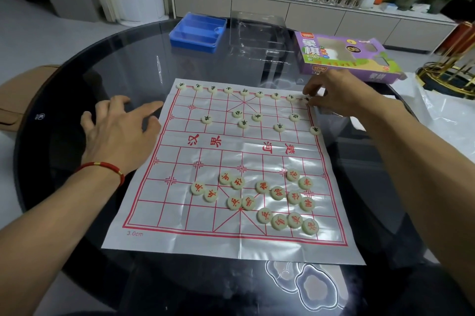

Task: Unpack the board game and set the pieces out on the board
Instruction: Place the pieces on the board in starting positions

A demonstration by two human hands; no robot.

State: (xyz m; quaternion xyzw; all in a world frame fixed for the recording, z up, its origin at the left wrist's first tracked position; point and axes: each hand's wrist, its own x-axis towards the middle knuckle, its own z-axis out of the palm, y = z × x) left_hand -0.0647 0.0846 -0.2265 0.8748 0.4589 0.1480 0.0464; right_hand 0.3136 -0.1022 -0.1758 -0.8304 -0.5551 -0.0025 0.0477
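A white paper board with red grid lines lies flat on the dark glass table. Several black-lettered round pieces line its far edge, such as one piece, and more sit loose in the rows behind it. Red-lettered pieces lie in an unsorted cluster on the near half. My right hand is at the far right corner, fingertips pinching a black-lettered piece on the corner point. My left hand hovers flat beside the board's left edge, fingers spread, holding nothing.
A blue plastic tray and a clear plastic insert stand at the table's far side. The purple game box lies at the far right. A brown chair is at the left, white plastic wrap at the right.
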